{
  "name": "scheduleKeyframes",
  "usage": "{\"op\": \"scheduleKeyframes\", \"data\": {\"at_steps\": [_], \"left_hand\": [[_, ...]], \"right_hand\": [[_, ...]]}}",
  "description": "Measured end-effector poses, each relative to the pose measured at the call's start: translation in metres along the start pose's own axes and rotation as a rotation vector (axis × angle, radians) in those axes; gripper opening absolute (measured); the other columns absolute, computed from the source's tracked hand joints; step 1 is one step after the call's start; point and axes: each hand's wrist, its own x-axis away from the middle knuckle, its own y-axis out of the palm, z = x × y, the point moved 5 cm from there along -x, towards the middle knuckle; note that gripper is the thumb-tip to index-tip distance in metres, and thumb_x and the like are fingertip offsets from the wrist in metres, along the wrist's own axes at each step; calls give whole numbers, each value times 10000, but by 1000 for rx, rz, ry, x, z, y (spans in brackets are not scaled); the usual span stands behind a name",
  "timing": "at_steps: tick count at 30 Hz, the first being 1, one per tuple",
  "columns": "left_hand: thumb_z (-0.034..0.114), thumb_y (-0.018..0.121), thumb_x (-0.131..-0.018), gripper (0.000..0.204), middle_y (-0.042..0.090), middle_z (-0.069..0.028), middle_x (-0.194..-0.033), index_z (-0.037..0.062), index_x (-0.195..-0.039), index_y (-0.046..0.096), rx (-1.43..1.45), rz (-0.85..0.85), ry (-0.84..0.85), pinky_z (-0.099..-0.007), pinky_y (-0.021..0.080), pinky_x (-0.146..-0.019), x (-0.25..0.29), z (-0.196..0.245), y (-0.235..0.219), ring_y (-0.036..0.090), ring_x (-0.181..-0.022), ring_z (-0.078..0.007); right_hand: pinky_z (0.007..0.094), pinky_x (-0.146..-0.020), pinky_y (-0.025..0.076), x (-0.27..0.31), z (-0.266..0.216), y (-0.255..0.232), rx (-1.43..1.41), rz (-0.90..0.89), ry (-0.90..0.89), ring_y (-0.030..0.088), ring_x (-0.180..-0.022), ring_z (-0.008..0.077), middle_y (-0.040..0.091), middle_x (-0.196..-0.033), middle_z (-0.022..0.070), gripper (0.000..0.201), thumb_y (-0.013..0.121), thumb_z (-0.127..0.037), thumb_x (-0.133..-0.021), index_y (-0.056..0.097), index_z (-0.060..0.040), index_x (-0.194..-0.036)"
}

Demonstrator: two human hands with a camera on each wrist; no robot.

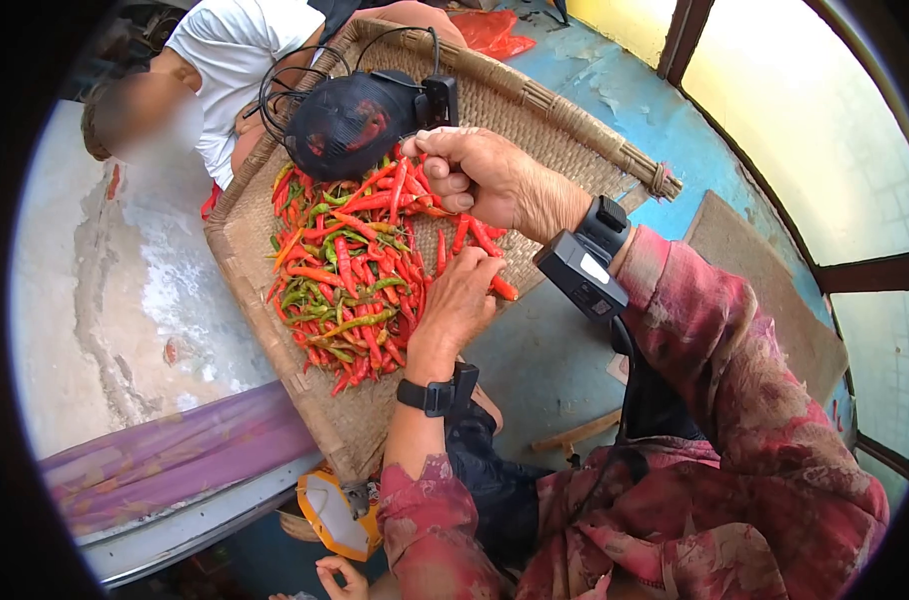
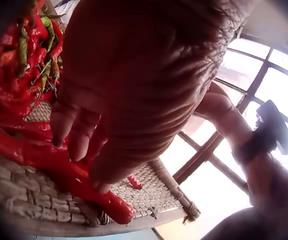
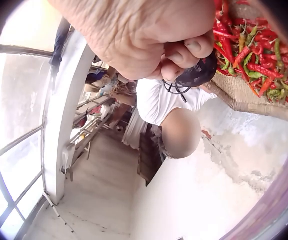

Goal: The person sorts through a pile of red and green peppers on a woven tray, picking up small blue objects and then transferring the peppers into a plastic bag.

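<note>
Red, orange and green chilies (image 1: pixel 350 270) lie heaped on a shallow woven tray (image 1: pixel 320 405). My left hand (image 1: pixel 462 300) is low over the heap's right edge, its fingers loosely bent at some red chilies (image 1: pixel 475 235). From the left wrist view, the fingertips of the left hand (image 2: pixel 134 100) hang beside a long red chili (image 2: pixel 59 170); whether they grip it is hidden. Above the tray, my right hand (image 1: pixel 485 180) has its fingers curled in. In the right wrist view the right hand (image 3: pixel 149 35) shows curled fingers and no chili that I can make out.
A dark rounded object with black cables (image 1: pixel 345 125) rests on the tray's far part. Beyond the tray's left edge is a person in a white shirt (image 1: pixel 235 60). A purple cloth (image 1: pixel 185 440) lies at lower left, near an orange-framed item (image 1: pixel 337 515). Windows (image 1: pixel 825 110) stand at right.
</note>
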Motion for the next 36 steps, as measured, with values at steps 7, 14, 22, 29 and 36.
{"op": "scheduleKeyframes", "data": {"at_steps": [7, 14, 22, 29, 36], "left_hand": [[-43, 507, -706, 203, 511, -134, -970, 33, -892, 529, -82, 24, -66, -432, 453, -768, -3, -3, 9, 511, -957, -329], [-67, 518, -713, 303, 491, -137, -1043, 42, -995, 533, -45, 28, 77, -429, 444, -779, 8, -9, 11, 486, -968, -351], [-68, 516, -687, 311, 525, -133, -987, 33, -981, 509, -65, 22, -32, -417, 423, -798, 7, -10, 10, 497, -967, -340], [14, 534, -790, 168, 594, -157, -812, 12, -949, 479, 273, 405, -231, -379, 473, -627, -10, -37, -32, 614, -696, -273], [160, 583, -850, 150, 553, -9, -737, 47, -898, 496, 1054, 826, -495, -198, 425, -500, -6, -72, -63, 504, -571, -63]], "right_hand": [[186, -381, 189, 1, 3, 5, 41, -29, 31, 258, -454, 33, 377, -574, -65, 128, 444, -182, -901, 506, -71, -920], [189, -390, 206, -5, 11, 0, 35, 37, 43, 272, -468, 39, 384, -598, -59, 162, 453, -178, -898, 509, -85, -1019], [183, -398, 237, -6, 6, 20, -14, -63, -4, 289, -480, 38, 374, -609, -57, 224, 461, -182, -898, 477, -68, -1090], [176, -401, 229, -5, 13, 13, 41, -75, 31, 284, -477, 33, 369, -597, -63, 168, 448, -179, -908, 524, -69, -1010], [190, -390, 207, 2, -5, -1, 41, -48, -2, 272, -462, 40, 375, -584, -61, 134, 466, -160, -886, 519, -58, -954]]}}
